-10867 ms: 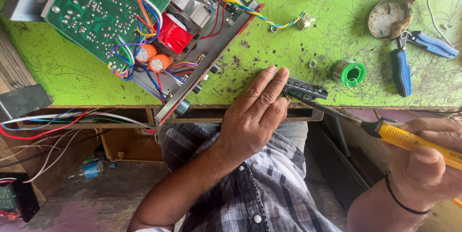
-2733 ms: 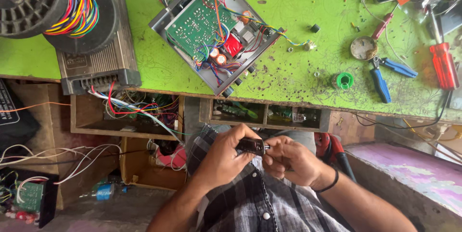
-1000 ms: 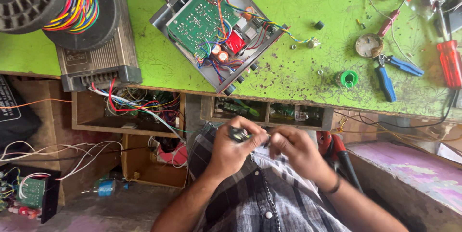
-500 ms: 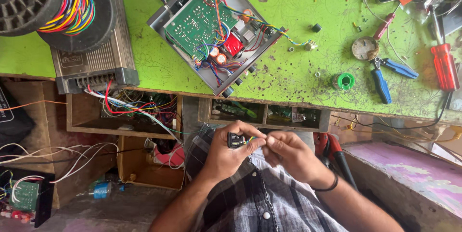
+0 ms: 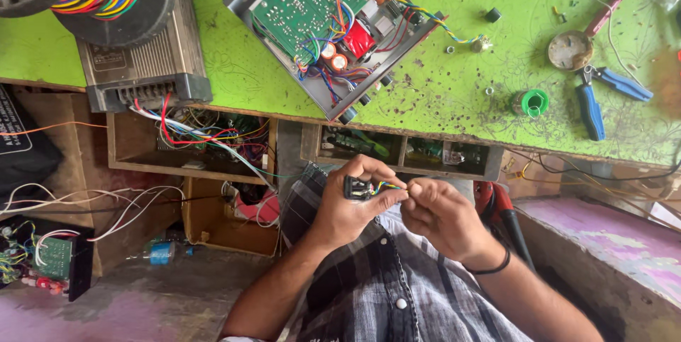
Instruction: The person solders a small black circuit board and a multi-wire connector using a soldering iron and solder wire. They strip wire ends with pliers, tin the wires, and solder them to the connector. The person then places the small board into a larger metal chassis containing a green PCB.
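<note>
Below green bench (image 5: 234,72), hands' unchanged grip.

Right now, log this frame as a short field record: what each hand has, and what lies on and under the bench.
left hand: holds a small black connector with coloured wires
right hand: pinches the coloured wires at the connector; black band on wrist
bench: green top, scuffed
on bench: opened chassis with green circuit board, grey finned unit, green solder spool, blue-handled pliers
under bench: open wooden compartments with tangled wires
</note>
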Action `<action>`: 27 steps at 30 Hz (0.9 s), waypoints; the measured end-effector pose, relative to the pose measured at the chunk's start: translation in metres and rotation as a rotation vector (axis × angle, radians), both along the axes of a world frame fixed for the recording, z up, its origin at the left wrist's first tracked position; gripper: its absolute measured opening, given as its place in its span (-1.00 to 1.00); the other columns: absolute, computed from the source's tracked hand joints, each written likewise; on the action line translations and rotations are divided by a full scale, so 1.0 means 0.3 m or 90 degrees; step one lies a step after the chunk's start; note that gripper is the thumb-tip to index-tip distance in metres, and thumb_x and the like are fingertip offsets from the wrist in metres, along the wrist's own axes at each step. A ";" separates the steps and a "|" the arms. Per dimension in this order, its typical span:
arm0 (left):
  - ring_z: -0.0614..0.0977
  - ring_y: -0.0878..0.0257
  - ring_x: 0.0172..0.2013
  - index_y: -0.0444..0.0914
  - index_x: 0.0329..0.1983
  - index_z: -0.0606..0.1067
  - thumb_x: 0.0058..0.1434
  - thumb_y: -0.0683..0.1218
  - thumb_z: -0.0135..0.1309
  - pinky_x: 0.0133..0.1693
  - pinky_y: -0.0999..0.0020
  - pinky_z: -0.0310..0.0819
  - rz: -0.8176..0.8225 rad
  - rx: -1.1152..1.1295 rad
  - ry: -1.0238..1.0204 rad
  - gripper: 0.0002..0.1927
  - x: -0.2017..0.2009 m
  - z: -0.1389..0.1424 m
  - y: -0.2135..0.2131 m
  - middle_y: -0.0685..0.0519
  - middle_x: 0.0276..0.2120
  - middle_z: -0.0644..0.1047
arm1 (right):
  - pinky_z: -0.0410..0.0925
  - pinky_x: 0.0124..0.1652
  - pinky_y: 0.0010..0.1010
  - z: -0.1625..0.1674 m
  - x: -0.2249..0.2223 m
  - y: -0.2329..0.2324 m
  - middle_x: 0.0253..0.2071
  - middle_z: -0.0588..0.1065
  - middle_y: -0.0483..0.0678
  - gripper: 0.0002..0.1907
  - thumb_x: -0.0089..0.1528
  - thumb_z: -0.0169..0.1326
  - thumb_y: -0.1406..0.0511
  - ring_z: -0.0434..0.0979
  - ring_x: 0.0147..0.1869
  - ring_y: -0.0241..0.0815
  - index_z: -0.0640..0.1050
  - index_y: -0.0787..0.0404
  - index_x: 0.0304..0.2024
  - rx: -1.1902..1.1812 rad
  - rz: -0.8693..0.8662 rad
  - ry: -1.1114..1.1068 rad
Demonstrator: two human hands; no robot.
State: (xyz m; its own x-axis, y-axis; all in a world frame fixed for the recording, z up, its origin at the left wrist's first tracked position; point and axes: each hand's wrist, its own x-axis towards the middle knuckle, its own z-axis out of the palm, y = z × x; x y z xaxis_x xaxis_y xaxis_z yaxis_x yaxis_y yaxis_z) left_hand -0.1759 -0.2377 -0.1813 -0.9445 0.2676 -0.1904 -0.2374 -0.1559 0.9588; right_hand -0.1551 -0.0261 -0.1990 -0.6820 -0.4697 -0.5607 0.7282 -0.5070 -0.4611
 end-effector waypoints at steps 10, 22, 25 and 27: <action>0.57 0.45 -0.20 -0.26 -0.15 0.40 0.28 -0.22 0.25 -0.12 0.47 0.52 0.034 0.089 -0.036 -0.77 -0.008 -0.015 0.014 0.06 -0.20 0.62 | 0.23 -0.38 -0.45 -0.012 -0.011 0.010 -0.42 0.37 -0.17 -0.67 0.52 0.00 0.18 0.37 -0.40 -0.30 0.46 0.23 -0.30 0.205 0.029 0.215; 0.63 0.36 -0.23 -0.27 -0.25 0.49 0.26 -0.19 0.30 -0.12 0.42 0.56 -0.002 0.048 -0.070 -0.82 -0.028 -0.030 0.006 0.05 -0.29 0.65 | 0.32 -0.25 -0.39 0.064 -0.011 0.010 -0.33 0.46 -0.09 -0.65 0.45 -0.05 0.12 0.42 -0.26 -0.20 0.53 0.28 -0.18 0.737 0.167 0.679; 0.65 0.34 -0.21 -0.27 -0.25 0.48 0.26 -0.21 0.29 -0.12 0.41 0.57 -0.056 0.047 -0.017 -0.83 -0.028 -0.029 -0.001 0.05 -0.26 0.65 | 0.31 -0.32 -0.45 0.024 -0.027 0.028 -0.44 0.43 -0.13 -0.66 0.41 -0.04 0.16 0.37 -0.34 -0.27 0.53 0.29 -0.30 0.527 0.221 0.384; 0.68 0.34 -0.16 -0.26 -0.24 0.46 0.28 -0.22 0.27 -0.10 0.41 0.60 -0.053 -0.016 0.123 -0.83 -0.027 -0.017 -0.008 0.05 -0.23 0.64 | 0.28 -0.33 -0.47 -0.001 -0.020 0.035 -0.45 0.42 -0.15 -0.66 0.46 -0.04 0.21 0.36 -0.36 -0.30 0.52 0.31 -0.32 0.208 0.162 0.174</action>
